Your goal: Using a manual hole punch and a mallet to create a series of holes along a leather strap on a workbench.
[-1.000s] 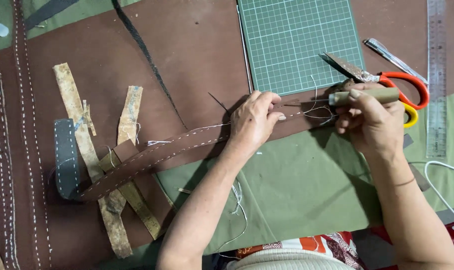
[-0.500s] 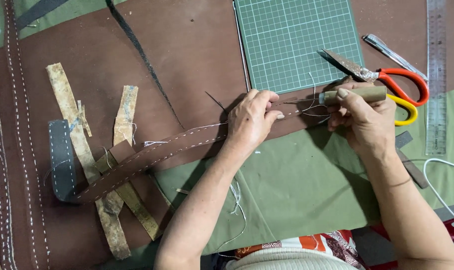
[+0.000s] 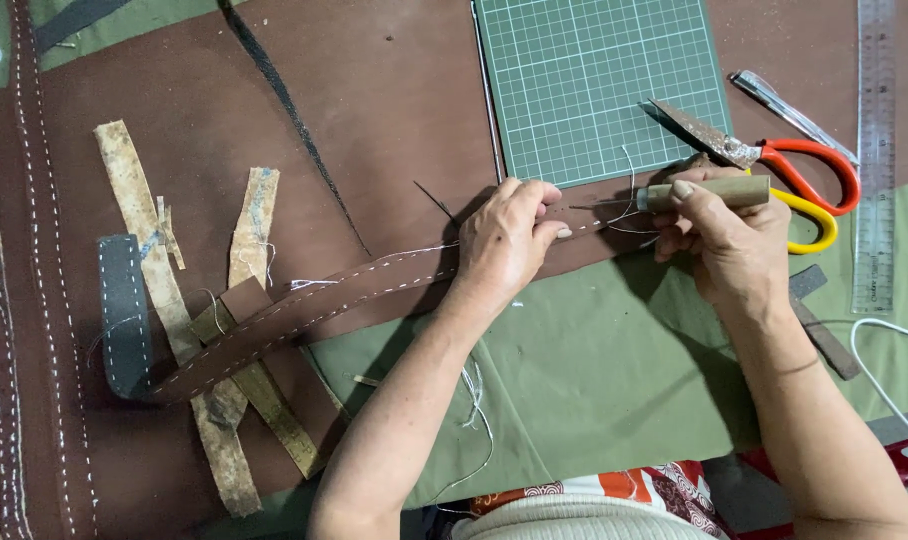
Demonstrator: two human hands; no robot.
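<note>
My left hand presses down on a long brown leather strap with white stitching along both edges. The strap runs from the lower left to under my fingers. My right hand grips a wooden-handled awl, its thin metal point aimed left at the strap end by my left fingertips. Loose white thread curls between the two hands.
A green cutting mat lies just beyond the hands. Orange-and-yellow-handled scissors, a metal tool and a clear ruler sit at right. Worn leather scraps and a grey stitched strip lie at left on brown leather.
My right hand with the awl has shifted slightly left, toward my left hand. The left hand stays pressed on the strap.
</note>
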